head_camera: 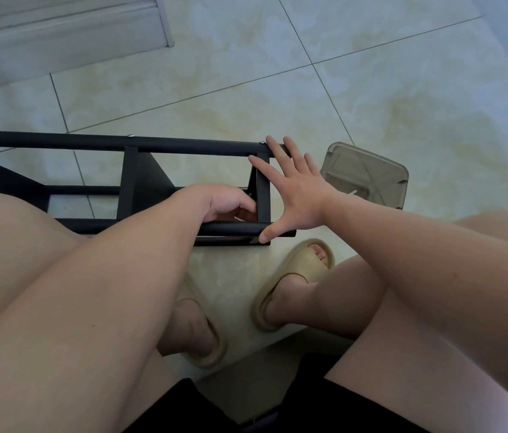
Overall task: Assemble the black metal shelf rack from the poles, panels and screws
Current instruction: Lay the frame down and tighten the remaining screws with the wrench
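Note:
The black metal shelf rack (127,182) lies on its side on the tiled floor in front of my knees, its poles running left to right. Two screw heads show on its far pole (59,142). My right hand (293,195) is spread flat against the end panel (263,195), fingers reaching the far pole and thumb on the near pole. My left hand (224,204) reaches inside the rack just left of that panel, fingers curled at a small fitting on the panel's inner face; what they pinch is hidden.
A clear plastic container (368,176) with small parts inside stands on the floor right of the rack's end. My feet in beige slippers (296,276) rest below the rack. A grey step or furniture base (68,29) is at the far left.

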`<state>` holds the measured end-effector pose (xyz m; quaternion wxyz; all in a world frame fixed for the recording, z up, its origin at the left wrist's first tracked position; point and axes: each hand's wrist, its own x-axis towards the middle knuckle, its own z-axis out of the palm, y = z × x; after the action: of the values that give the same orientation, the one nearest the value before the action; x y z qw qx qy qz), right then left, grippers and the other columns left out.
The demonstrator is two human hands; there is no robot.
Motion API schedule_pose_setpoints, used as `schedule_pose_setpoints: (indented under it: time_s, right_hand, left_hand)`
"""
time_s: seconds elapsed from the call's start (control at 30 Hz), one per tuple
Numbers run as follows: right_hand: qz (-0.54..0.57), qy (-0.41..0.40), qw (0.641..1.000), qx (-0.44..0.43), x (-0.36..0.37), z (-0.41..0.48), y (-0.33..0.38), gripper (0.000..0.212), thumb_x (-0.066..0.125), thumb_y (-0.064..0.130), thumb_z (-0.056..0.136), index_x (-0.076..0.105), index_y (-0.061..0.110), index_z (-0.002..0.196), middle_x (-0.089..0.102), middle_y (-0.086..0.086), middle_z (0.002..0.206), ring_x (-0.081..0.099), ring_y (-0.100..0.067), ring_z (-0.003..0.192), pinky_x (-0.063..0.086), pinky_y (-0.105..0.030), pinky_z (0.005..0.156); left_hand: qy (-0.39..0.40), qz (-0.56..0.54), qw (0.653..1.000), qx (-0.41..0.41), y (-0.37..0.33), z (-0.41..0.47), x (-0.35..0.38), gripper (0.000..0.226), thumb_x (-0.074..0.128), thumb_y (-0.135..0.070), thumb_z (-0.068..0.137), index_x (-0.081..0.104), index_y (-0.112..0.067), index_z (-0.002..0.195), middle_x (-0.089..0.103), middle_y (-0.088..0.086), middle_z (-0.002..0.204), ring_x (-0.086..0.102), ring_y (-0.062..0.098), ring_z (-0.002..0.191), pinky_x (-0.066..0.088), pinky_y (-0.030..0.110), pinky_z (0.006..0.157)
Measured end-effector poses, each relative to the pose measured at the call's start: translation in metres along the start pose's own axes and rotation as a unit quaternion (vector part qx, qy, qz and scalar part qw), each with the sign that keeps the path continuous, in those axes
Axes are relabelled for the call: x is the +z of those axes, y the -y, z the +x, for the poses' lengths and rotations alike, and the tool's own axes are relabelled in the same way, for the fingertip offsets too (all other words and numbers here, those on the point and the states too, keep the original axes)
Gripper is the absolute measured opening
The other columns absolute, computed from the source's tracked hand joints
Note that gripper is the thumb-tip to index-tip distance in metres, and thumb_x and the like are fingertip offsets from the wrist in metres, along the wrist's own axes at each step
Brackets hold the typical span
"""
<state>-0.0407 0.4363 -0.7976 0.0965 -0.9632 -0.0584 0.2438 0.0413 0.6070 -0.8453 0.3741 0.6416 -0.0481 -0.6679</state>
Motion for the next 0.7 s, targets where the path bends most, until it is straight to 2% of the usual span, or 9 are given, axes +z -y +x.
schedule_pose_setpoints:
  time_s: [0.1, 0.23, 0.37, 0.43, 0.53, 0.6, 0.7]
  right_hand:
    - [-0.001, -0.001, 1.0, 0.0, -0.0002, -0.0005, 0.0, 0.148, 0.064, 0.095, 0.047, -0.011, 0.036, 0.16, -0.035, 0.001, 0.163, -0.035, -0.029, 0.149, -0.006, -0.06, 0.122]
    - [-0.002, -0.002, 1.0, 0.001, -0.0002, -0.0003, -0.0002, 0.148, 0.064, 0.095, 0.047, -0.011, 0.036, 0.16, -0.035, 0.002, 0.163, -0.035, -0.028, 0.148, -0.006, -0.059, 0.122]
    - [0.003, -0.003, 1.0, 0.0, 0.0003, 0.0, -0.0006, 0.148, 0.062, 0.096, 0.046, -0.01, 0.037, 0.16, -0.034, 0.003, 0.163, -0.035, -0.028, 0.149, -0.007, -0.059, 0.122]
    - [0.002, -0.003, 1.0, 0.0, 0.0007, 0.0, -0.0006, 0.148, 0.061, 0.097, 0.045, -0.01, 0.037, 0.16, -0.034, 0.003, 0.163, -0.035, -0.028, 0.149, -0.006, -0.06, 0.122]
    - [0.003, -0.003, 1.0, 0.0, 0.0003, 0.0, -0.0006, 0.147, 0.063, 0.096, 0.046, -0.011, 0.037, 0.16, -0.035, 0.003, 0.162, -0.034, -0.028, 0.149, -0.006, -0.06, 0.122]
    - [0.003, -0.003, 1.0, 0.001, 0.0, -0.0003, -0.0004, 0.147, 0.064, 0.095, 0.047, -0.011, 0.037, 0.16, -0.035, 0.003, 0.163, -0.035, -0.028, 0.149, -0.007, -0.06, 0.123]
    - [0.002, -0.002, 1.0, 0.001, -0.001, -0.0008, 0.0002, 0.147, 0.065, 0.094, 0.048, -0.011, 0.037, 0.16, -0.035, 0.002, 0.163, -0.035, -0.028, 0.149, -0.006, -0.06, 0.123]
  left_hand:
    - [-0.005, 0.042, 0.999, -0.017, -0.0005, -0.0003, 0.0017, 0.029, 0.063, -0.016, 0.088, 0.072, -0.004, 0.114, 0.072, 0.009, 0.099, 0.065, 0.025, 0.092, 0.051, 0.038, 0.094]
    - [-0.008, 0.041, 0.999, -0.013, -0.0007, -0.0008, 0.0013, 0.034, 0.06, -0.011, 0.09, 0.068, -0.004, 0.122, 0.071, 0.017, 0.117, 0.064, 0.027, 0.103, 0.047, 0.041, 0.103]
    - [0.011, -0.03, 0.999, 0.007, -0.0006, -0.0001, 0.0002, 0.023, 0.052, -0.003, 0.091, 0.072, -0.009, 0.1, 0.069, 0.011, 0.104, 0.064, 0.025, 0.097, 0.05, 0.035, 0.094]
    - [0.015, -0.059, 0.998, 0.014, -0.0001, 0.0003, -0.0005, 0.021, 0.051, -0.006, 0.092, 0.071, -0.009, 0.099, 0.069, 0.008, 0.102, 0.065, 0.022, 0.094, 0.053, 0.031, 0.088]
    - [0.003, -0.005, 1.0, 0.002, 0.0, 0.0, -0.0005, 0.018, 0.057, -0.015, 0.092, 0.075, -0.012, 0.097, 0.073, 0.003, 0.093, 0.067, 0.016, 0.084, 0.055, 0.023, 0.07]
    - [0.004, 0.024, 1.0, -0.013, -0.0006, -0.0007, 0.0004, 0.017, 0.061, -0.017, 0.091, 0.078, -0.015, 0.09, 0.073, 0.003, 0.086, 0.067, 0.017, 0.079, 0.055, 0.024, 0.066]
    - [-0.003, 0.047, 0.999, -0.011, -0.001, 0.0, 0.0013, 0.029, 0.061, -0.012, 0.09, 0.072, -0.008, 0.116, 0.073, 0.012, 0.103, 0.066, 0.024, 0.092, 0.052, 0.036, 0.089]
